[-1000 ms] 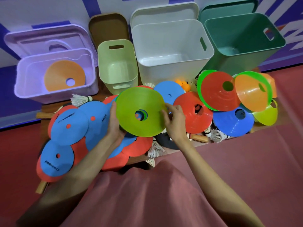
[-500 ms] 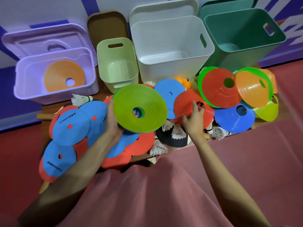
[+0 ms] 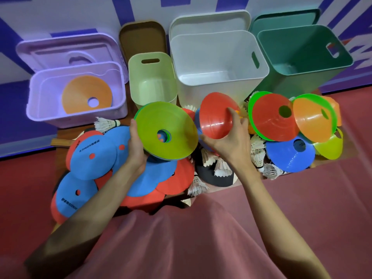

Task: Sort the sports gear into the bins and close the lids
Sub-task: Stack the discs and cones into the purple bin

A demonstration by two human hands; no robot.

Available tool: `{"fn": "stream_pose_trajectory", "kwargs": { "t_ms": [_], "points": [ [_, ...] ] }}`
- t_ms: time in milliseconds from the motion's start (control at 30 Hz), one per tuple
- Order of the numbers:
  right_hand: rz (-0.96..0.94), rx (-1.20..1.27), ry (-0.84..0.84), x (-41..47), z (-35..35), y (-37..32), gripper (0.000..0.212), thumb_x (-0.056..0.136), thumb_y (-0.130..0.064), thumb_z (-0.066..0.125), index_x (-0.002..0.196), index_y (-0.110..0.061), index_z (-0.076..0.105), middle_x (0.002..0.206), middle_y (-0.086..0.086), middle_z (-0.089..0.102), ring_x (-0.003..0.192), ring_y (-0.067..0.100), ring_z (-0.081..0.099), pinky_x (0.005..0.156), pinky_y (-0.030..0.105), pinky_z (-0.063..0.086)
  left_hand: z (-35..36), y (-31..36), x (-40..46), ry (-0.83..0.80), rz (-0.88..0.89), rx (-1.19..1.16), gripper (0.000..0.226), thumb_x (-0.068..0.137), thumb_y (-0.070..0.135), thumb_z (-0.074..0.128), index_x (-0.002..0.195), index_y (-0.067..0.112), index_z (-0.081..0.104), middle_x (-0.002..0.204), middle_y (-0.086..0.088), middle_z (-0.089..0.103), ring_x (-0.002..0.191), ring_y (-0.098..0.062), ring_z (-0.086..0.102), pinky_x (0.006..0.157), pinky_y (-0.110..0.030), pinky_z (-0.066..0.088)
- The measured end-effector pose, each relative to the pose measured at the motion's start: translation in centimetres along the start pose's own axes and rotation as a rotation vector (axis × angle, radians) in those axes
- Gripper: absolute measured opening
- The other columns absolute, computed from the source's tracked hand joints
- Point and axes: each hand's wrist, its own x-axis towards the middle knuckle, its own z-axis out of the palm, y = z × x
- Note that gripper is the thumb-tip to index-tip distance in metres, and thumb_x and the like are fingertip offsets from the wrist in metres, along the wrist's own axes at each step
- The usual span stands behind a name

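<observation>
clearly mid-gathering: the left hand fingers grip a green-topped cone stack at mid-desk, while the right hand pinches a lifted red cone beside it. next, probably nest red onto the stack, then carry them to the purple bin at the desk's back left corner.

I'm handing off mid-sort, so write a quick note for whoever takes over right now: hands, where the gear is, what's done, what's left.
Left hand holds a stack of cones, lime green cone on top. Right hand holds a red cone, lifted off the pile.
Done: one orange cone lies in the purple bin.
Light green bin, white bin and teal bin look empty. All lids are off and stand behind the bins.
Left: more cones, flat blue and red discs, shuttlecocks and paddles on the table; then close the lids.
</observation>
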Motion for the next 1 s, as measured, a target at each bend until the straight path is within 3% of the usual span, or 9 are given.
{"fn": "stream_pose_trajectory", "kwargs": {
  "t_ms": [133, 300, 467, 533, 633, 700, 767, 833, 1000],
  "points": [
    [-0.186, 0.310, 0.004, 0.1, 1.2, -2.7, 0.085, 0.064, -0.055, 0.064, 0.138, -0.021, 0.043, 0.107, -0.001, 0.051, 0.085, -0.004, 0.051, 0.073, 0.009, 0.038, -1.3, 0.6, 0.7, 0.054, 0.014, 0.000, 0.055, 0.093, 0.062, 0.040, 0.122, 0.021, 0.063, 0.114, 0.000, 0.070, 0.106, -0.018, 0.066, 0.088, -0.035, 0.054],
    [0.071, 0.847, -0.319, 1.5, 3.1, -5.3, 0.042, 0.074, -0.051, 0.048, 0.096, -0.018, 0.063, 0.066, -0.004, 0.051, 0.049, 0.007, 0.038, 0.046, 0.018, 0.027, -3.5, 1.3, 1.1, 0.074, 0.021, -0.013, 0.059, 0.089, 0.067, 0.041, 0.117, 0.023, 0.067, 0.114, -0.004, 0.070, 0.105, -0.020, 0.067, 0.086, -0.036, 0.053],
    [0.233, 0.768, -0.487, 1.3, 5.3, -7.8, 0.050, 0.101, -0.044, 0.027, 0.064, -0.016, 0.047, 0.043, -0.006, 0.046, 0.037, 0.011, 0.041, 0.041, 0.020, 0.029, -4.9, 2.7, 1.1, 0.124, -0.001, -0.157, 0.050, 0.096, 0.059, 0.034, 0.121, 0.027, 0.062, 0.106, 0.006, 0.071, 0.097, -0.011, 0.067, 0.073, -0.029, 0.055],
    [0.176, 0.627, -0.452, 1.3, 7.1, -8.5, 0.048, 0.102, -0.038, 0.029, 0.064, -0.011, 0.043, 0.045, -0.003, 0.042, 0.038, 0.010, 0.040, 0.042, 0.023, 0.031, -5.8, 3.1, 1.1, 0.143, -0.018, -0.164, 0.048, 0.094, 0.064, 0.032, 0.109, 0.032, 0.065, 0.094, 0.010, 0.074, 0.088, -0.009, 0.069, 0.067, -0.031, 0.056],
    [-0.182, 0.345, -0.278, 1.8, 10.2, -8.3, 0.039, 0.099, -0.025, 0.037, 0.061, -0.018, 0.039, 0.058, -0.004, 0.031, 0.056, 0.010, 0.035, 0.057, 0.033, 0.032, -7.3, 4.2, 1.4, 0.165, -0.038, -0.188, 0.049, 0.091, 0.069, 0.033, 0.098, 0.035, 0.067, 0.089, 0.012, 0.074, 0.085, -0.011, 0.070, 0.063, -0.032, 0.055],
    [-0.294, 0.227, -0.202, 2.3, 12.1, -8.5, 0.027, 0.098, -0.019, 0.043, 0.081, -0.018, 0.064, 0.075, -0.003, 0.040, 0.077, 0.008, 0.041, 0.069, 0.026, 0.035, -8.3, 5.0, 1.9, 0.158, -0.062, -0.248, 0.050, 0.092, 0.068, 0.033, 0.105, 0.033, 0.066, 0.103, 0.006, 0.073, 0.095, -0.016, 0.068, 0.068, -0.034, 0.056],
    [-0.311, 0.192, -0.176, 2.9, 13.6, -9.2, 0.026, 0.098, -0.017, 0.046, 0.117, -0.011, 0.063, 0.098, 0.007, 0.046, 0.090, 0.011, 0.045, 0.077, 0.018, 0.038, -9.3, 5.8, 2.5, 0.157, -0.041, -0.271, 0.048, 0.095, 0.063, 0.030, 0.107, 0.031, 0.065, 0.107, 0.005, 0.071, 0.092, -0.014, 0.068, 0.067, -0.032, 0.056],
    [-0.307, 0.179, -0.186, 3.7, 15.2, -10.2, 0.034, 0.098, -0.018, 0.047, 0.130, -0.009, 0.054, 0.108, 0.011, 0.045, 0.091, 0.013, 0.047, 0.083, 0.019, 0.040, -10.0, 6.5, 3.2, 0.140, -0.005, -0.243, 0.049, 0.098, 0.060, 0.025, 0.106, 0.031, 0.064, 0.097, 0.007, 0.074, 0.084, -0.012, 0.070, 0.062, -0.031, 0.056],
    [-0.242, 0.168, -0.324, 6.9, 19.0, -14.3, 0.032, 0.097, -0.014, 0.048, 0.122, 0.006, 0.054, 0.101, 0.015, 0.062, 0.089, 0.022, 0.055, 0.090, 0.038, 0.044, -11.7, 9.4, 6.5, 0.165, 0.030, -0.250, 0.049, 0.097, 0.059, 0.028, 0.108, 0.028, 0.065, 0.095, 0.007, 0.074, 0.087, -0.013, 0.070, 0.058, -0.029, 0.056]
  ]
}}
